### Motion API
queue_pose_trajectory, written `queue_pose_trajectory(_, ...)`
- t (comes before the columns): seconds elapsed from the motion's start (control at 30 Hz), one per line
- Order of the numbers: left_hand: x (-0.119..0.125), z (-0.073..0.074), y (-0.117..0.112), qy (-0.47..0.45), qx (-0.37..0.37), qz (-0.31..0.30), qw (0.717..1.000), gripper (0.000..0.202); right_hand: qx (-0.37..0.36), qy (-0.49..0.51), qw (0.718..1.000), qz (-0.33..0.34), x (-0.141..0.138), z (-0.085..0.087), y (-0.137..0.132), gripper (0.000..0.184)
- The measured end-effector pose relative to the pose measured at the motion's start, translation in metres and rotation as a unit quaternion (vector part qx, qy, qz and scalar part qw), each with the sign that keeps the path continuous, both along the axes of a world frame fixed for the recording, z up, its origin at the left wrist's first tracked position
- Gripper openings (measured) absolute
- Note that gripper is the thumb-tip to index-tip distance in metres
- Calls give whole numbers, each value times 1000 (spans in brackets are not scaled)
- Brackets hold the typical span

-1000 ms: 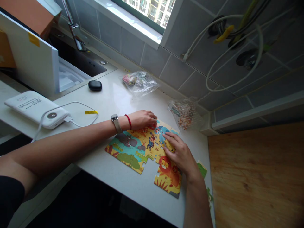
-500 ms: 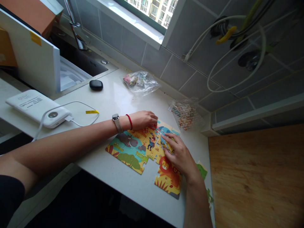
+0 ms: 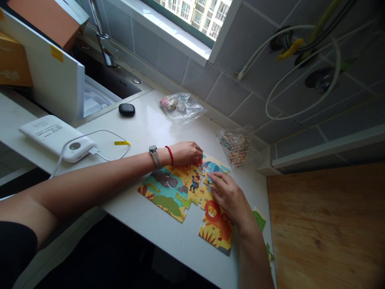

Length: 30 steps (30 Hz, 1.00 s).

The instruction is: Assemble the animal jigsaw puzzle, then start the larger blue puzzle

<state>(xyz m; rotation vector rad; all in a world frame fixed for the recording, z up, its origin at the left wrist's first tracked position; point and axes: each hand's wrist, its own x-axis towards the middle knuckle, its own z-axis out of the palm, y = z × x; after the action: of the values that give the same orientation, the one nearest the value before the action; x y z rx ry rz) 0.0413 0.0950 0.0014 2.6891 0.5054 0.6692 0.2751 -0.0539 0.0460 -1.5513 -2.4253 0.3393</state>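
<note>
A partly assembled jigsaw puzzle (image 3: 171,182) with a hippo, a lion and an elephant lies flat on the white counter. Gaps show at its near edge and beside the elephant. My left hand (image 3: 188,153) has its fingers curled together and pressed on the puzzle's far side, fingertips partly hidden. From the right, my right hand (image 3: 230,194) reaches over the elephant part (image 3: 212,166). Its thumb and fingers are bent around a puzzle piece (image 3: 209,179) by the gap, mostly covered by the fingers. Loose green pieces (image 3: 259,220) lie beyond my right forearm.
Clear bags of puzzle pieces (image 3: 182,106) (image 3: 236,146) lie near the tiled wall. To the left are a white power bank (image 3: 57,136) with a cable, a black case (image 3: 126,109) and a sink (image 3: 116,80). A wooden board (image 3: 325,224) borders the counter's right.
My right hand's fingers have drawn closer together over the gap near the elephant. My left hand stays at the puzzle's far side. The whole view has shifted slightly.
</note>
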Motion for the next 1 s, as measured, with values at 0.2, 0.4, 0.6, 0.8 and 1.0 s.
queue_pose_trajectory(0.2, 0, 3, 0, 51, 35, -13, 998, 22, 22, -34, 999, 28, 2, -6, 0, 56)
queue_pose_trajectory(0.4, 0, 0, 1, 31, 30, -21, 999, 20, 60, -21, 997, 35, 5, -12, -1, 54)
queue_pose_trajectory(0.6, -1, 4, 1, 29, 24, -26, 999, 20, 63, -1, 998, 30, 4, -10, -2, 53)
queue_pose_trajectory(0.8, -3, 8, 2, 53, 29, -36, 998, 22, 61, 13, 997, 36, 3, -11, -3, 50)
queue_pose_trajectory(1.0, -7, 7, 7, 44, 26, -57, 997, 23, 47, 31, 998, 35, 0, -9, -5, 51)
